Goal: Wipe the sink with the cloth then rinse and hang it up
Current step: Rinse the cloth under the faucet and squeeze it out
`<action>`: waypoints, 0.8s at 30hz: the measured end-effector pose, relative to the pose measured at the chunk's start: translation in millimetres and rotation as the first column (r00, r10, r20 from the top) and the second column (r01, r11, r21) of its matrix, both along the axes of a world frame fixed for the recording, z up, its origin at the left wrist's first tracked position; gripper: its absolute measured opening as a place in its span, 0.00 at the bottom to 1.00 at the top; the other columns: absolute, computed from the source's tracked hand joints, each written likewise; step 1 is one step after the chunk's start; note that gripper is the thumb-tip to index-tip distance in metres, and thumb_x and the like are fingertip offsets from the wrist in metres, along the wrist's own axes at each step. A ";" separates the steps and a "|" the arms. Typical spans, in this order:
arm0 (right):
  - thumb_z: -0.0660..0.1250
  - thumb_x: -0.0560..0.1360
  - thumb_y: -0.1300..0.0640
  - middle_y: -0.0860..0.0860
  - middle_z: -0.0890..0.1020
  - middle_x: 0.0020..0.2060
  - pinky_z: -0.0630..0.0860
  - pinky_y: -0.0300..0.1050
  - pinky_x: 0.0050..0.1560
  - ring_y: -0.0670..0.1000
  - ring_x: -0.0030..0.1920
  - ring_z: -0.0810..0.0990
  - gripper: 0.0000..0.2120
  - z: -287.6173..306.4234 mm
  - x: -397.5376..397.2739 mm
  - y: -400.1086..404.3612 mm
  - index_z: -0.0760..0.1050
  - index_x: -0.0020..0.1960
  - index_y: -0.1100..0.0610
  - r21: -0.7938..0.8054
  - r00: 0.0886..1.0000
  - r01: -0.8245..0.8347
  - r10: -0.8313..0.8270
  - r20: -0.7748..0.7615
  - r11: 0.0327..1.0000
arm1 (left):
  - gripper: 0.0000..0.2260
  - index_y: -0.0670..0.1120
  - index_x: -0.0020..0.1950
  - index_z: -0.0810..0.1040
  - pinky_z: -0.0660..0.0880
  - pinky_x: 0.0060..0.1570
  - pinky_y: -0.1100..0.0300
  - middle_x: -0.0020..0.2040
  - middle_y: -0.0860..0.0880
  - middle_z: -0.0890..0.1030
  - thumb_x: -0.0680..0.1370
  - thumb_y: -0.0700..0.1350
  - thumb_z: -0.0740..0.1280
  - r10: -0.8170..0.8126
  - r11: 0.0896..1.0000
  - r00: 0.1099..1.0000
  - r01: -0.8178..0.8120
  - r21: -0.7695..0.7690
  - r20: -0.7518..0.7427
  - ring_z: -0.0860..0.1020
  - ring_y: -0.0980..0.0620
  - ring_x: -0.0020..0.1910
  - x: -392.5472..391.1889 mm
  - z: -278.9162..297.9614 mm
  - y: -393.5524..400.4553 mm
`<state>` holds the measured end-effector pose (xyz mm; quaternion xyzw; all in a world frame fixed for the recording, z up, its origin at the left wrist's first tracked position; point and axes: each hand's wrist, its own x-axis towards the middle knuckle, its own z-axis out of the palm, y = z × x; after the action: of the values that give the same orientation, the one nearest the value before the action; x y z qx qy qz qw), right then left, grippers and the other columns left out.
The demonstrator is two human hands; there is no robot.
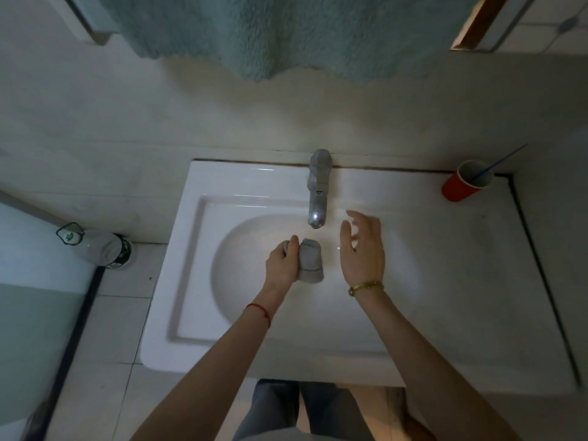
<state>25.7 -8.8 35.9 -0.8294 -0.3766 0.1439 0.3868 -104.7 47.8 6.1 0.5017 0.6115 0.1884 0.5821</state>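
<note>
A white sink (191,224) fills the middle of the view, its oval basin below a metal tap (318,192). Over the basin, just under the spout, my left hand (281,264) grips a bunched grey cloth (310,264). The cloth sticks out to the right of my fist. My right hand (362,249) hovers beside it on the right, fingers spread and holding nothing, a little apart from the cloth. No water stream is visible from the tap.
A red cup (461,186) with a blue stick stands on the counter at the back right. A teal towel (286,33) hangs on the wall above. A plastic bottle (101,246) stands on the floor left of the sink.
</note>
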 end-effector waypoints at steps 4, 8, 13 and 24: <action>0.53 0.74 0.30 0.48 0.77 0.44 0.83 0.54 0.36 0.53 0.43 0.80 0.24 -0.8 -24.5 -12.4 0.74 0.53 0.48 -0.265 0.815 0.024 -0.172 -0.553 0.964 | 0.18 0.46 0.36 0.66 0.70 0.39 0.56 0.34 0.50 0.73 0.82 0.53 0.59 -0.095 0.989 0.995 0.095 0.117 -0.001 0.71 0.51 0.35 11.2 14.6 -16.0; 0.46 0.68 0.24 0.47 0.79 0.42 0.81 0.57 0.48 0.55 0.46 0.80 0.32 2.7 -37.3 -6.0 0.74 0.47 0.47 -0.344 0.797 -0.021 -0.192 -0.573 0.939 | 0.18 0.41 0.37 0.68 0.72 0.37 0.52 0.33 0.45 0.74 0.82 0.51 0.60 -0.115 0.969 0.993 0.119 0.215 -0.030 0.71 0.51 0.33 18.2 16.4 -26.0; 0.52 0.75 0.31 0.53 0.80 0.45 0.81 0.43 0.32 0.53 0.39 0.81 0.28 0.4 -37.4 -7.6 0.76 0.52 0.52 -0.368 0.626 0.046 -0.314 -0.714 0.929 | 0.18 0.37 0.40 0.70 0.71 0.36 0.54 0.33 0.45 0.74 0.82 0.49 0.60 -0.073 0.973 0.997 0.066 0.222 0.020 0.72 0.52 0.33 21.2 18.8 -34.3; 0.63 0.77 0.55 0.49 0.72 0.23 0.70 0.45 0.33 0.47 0.27 0.70 0.21 -4.5 -49.2 -2.4 0.66 0.26 0.55 -0.016 0.851 0.217 -0.197 -0.487 0.976 | 0.19 0.43 0.30 0.66 0.66 0.29 0.61 0.27 0.48 0.67 0.80 0.46 0.62 0.087 0.985 0.991 -0.101 0.137 0.101 0.66 0.56 0.28 29.4 30.4 -36.0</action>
<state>-23.5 -11.3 31.4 -0.7943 -0.1787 0.2976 0.4985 -75.3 11.8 36.5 0.5030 0.5912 0.2825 0.5636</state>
